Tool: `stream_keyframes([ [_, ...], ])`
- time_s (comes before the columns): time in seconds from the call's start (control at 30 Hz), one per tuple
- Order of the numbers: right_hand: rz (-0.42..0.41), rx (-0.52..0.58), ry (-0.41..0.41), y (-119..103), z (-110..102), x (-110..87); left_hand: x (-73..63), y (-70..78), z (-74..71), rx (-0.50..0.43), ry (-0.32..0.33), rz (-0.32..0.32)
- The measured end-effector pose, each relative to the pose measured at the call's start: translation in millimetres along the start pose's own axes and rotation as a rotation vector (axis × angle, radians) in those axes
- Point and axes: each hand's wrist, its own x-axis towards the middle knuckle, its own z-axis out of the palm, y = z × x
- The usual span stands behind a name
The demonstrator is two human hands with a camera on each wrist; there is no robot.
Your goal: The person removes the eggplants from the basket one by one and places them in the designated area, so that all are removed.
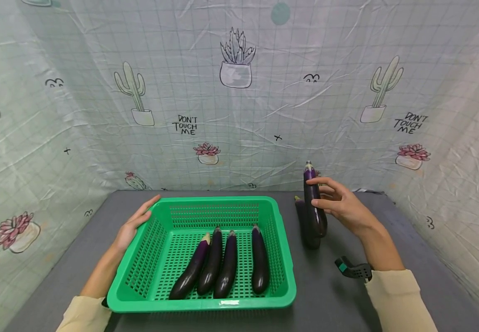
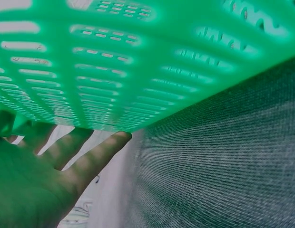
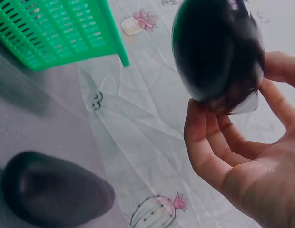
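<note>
My right hand [image 1: 345, 205] holds a dark purple eggplant [image 1: 315, 203] between thumb and fingers, raised with its stem end up, to the right of the green basket [image 1: 202, 304]. In the right wrist view, the held eggplant [image 3: 219, 52] shows its rounded end. Behind and below it, a second eggplant [image 1: 301, 216] lies on the table, partly covered by the held one. My left hand [image 1: 133, 226] rests against the basket's left side with straight fingers, which touch the perforated wall in the left wrist view. Inside the basket lie several eggplants [image 1: 227, 267], one apart toward the right.
The grey table [image 1: 314, 290] continues right of the basket and in a strip along its left. A patterned plastic curtain [image 1: 239, 120] rises behind and at both sides. A black wrist strap piece [image 1: 353, 268] sticks out from my right wrist.
</note>
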Motion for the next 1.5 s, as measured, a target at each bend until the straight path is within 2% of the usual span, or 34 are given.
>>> stream_keyframes([
  [0.13, 0.014, -0.004, -0.001, 4, -7, -1.3, 0.3, -0.5, -0.6, 0.029, 0.009, 0.002],
  [0.2, 0.02, -0.002, 0.001, 6, -11, -1.6, 0.2, -0.9, -0.7, 0.073, 0.023, 0.013],
  [0.37, 0.032, -0.004, 0.002, 14, -18, -1.9, 0.1, -2.0, -1.0, 0.097, 0.028, 0.018],
  [0.77, 0.076, 0.016, -0.018, 39, -28, 3.0, 0.8, -0.8, -0.9, 0.112, 0.03, 0.024],
  [0.97, 0.109, -0.013, -0.015, 48, -34, 3.8, -0.3, 0.6, -0.2, 0.131, 0.043, 0.012],
  [1.23, 0.154, -0.05, 0.013, 60, -38, 5.1, 0.6, -0.7, -0.7, 0.079, 0.018, 0.004],
  [1.43, 0.167, -0.118, 0.026, 69, -39, 6.5, 0.3, -1.3, -0.5, 0.054, 0.006, 0.003],
  [1.5, 0.172, -0.143, 0.03, 72, -40, 7.5, -0.1, -0.9, -0.3, 0.017, -0.004, 0.002],
])
